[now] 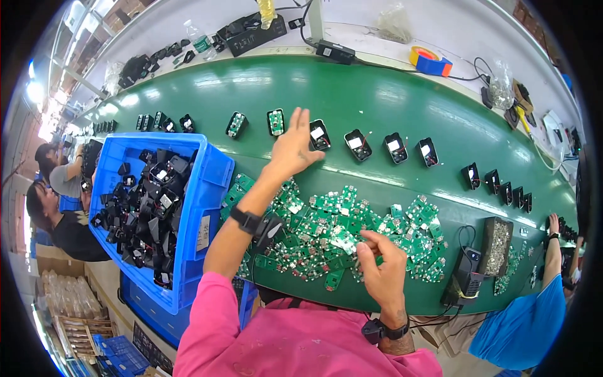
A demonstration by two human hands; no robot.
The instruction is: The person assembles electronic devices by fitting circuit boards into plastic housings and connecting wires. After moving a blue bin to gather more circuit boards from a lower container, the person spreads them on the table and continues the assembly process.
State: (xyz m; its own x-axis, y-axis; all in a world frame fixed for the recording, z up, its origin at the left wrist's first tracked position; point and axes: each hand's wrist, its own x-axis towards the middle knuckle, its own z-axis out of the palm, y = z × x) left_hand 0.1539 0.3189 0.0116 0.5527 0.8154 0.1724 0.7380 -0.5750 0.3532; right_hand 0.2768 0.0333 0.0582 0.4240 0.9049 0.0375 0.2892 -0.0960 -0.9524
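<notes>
My left hand [294, 149] reaches over the green work surface, fingers stretched out and thumb spread, with nothing visibly held. Right beside it, close to the thumb, is a black plastic housing [319, 134] with a white piece inside; whether they touch is hard to tell. Just beyond my fingertips lies a housing with a green circuit board in it [276, 122], and another such housing [237, 125] is farther left. Above the near edge of a heap of loose green circuit boards [333, 217] hovers my right hand [384, 267], loosely curled, thumb and forefinger apart.
A blue crate [217, 169] of black parts stands at left. Black housings [396, 147] continue the row rightward. A black power device [466, 276] and a box of small metal parts [496, 246] sit at right. Co-workers flank both sides; a blue sleeve [524, 327] is near right.
</notes>
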